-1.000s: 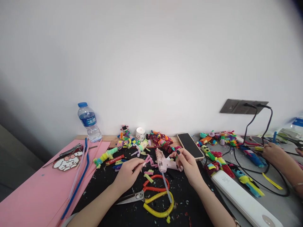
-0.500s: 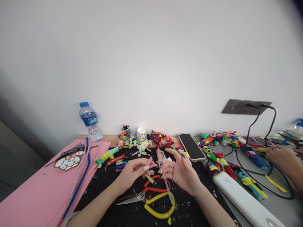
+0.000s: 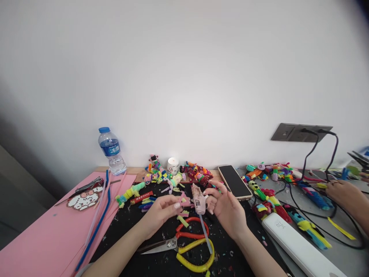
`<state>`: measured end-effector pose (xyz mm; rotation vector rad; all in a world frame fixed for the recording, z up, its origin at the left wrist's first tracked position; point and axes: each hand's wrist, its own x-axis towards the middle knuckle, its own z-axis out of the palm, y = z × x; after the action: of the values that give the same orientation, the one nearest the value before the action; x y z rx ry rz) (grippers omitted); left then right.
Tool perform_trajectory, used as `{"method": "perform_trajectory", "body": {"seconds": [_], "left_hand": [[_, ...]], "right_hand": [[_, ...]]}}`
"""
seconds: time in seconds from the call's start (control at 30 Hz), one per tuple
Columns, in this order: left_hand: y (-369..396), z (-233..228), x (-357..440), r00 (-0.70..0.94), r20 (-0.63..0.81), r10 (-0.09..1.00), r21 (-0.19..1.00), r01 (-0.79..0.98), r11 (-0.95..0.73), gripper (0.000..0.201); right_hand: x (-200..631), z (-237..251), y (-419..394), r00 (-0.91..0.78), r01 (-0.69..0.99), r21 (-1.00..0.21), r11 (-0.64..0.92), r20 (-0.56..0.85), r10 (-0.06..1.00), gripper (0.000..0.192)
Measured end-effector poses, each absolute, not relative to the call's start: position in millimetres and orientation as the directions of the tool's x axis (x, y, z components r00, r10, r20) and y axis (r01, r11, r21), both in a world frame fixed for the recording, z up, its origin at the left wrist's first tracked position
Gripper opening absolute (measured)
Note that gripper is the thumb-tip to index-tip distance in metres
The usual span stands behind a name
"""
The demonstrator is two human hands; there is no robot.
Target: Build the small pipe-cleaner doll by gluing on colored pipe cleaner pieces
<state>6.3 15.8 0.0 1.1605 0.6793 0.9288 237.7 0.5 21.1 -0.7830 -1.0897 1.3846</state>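
Observation:
My left hand (image 3: 163,211) pinches a bent piece of pink pipe cleaner (image 3: 183,199) between thumb and fingers. Just right of it is a pale pink hot glue gun (image 3: 199,204), its nozzle end stained brown and a clear glue stick (image 3: 205,232) poking out of the back. My right hand (image 3: 227,209) is beside the glue gun, palm turned inward and fingers apart; whether a curled finger touches the gun I cannot tell. Below the hands lie scissors (image 3: 172,243) with one red and one yellow handle. Short yellow-green and pink pipe cleaner pieces (image 3: 182,221) lie near the left fingertips.
Pink sheets (image 3: 43,231) with long pipe cleaners are at left, near a water bottle (image 3: 112,152). Pipe cleaner figures (image 3: 198,173), a candle (image 3: 173,166) and a phone (image 3: 235,182) line the back. At right are a white power bank (image 3: 300,246), black cables and another person's hand (image 3: 344,196).
My right hand has shifted right, uncovering more of the glue gun. My left hand still pinches the pink pipe cleaner. At far right, the other person's pliers-like tool has come into view.

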Motion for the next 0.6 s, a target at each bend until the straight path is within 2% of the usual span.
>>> {"method": "perform_trajectory", "body": {"seconds": [0.03,0.1,0.17,0.23,0.3,0.4,0.5,0.6], "left_hand": [[19,-2,6,0.382,0.041,0.923,0.974,-0.219,0.047,0.032],[26,-7,4,0.221,0.08,0.972,0.996,-0.065,-0.067,0.036],[31,-11,2,0.121,0.142,0.982,0.982,0.105,-0.155,0.037],[33,-12,0,0.067,0.239,0.969,0.937,0.244,-0.249,0.032],[32,-11,-1,0.055,0.319,0.946,0.886,0.337,-0.319,0.026],[29,-7,0,0.081,0.366,0.927,0.842,0.395,-0.367,0.023],[26,-4,1,0.105,0.358,0.928,0.839,0.401,-0.369,0.023],[26,-5,0,0.111,0.343,0.933,0.845,0.396,-0.358,0.022]], "right_hand": [[241,18,3,-0.014,-0.264,-0.949,0.171,0.181,0.983,0.038],[247,14,7,0.134,0.094,-0.953,0.286,0.297,0.945,0.024],[250,11,9,0.063,0.459,-0.827,0.323,0.393,0.917,0.027],[250,10,7,-0.079,0.693,-0.634,0.342,0.405,0.911,0.036],[247,10,5,-0.164,0.815,-0.475,0.331,0.358,0.919,0.042],[242,8,1,-0.185,0.9,-0.339,0.274,0.273,0.944,0.048],[241,6,1,-0.173,0.923,-0.303,0.238,0.227,0.959,0.046],[242,6,3,-0.134,0.919,-0.336,0.207,0.228,0.964,0.038]]}}
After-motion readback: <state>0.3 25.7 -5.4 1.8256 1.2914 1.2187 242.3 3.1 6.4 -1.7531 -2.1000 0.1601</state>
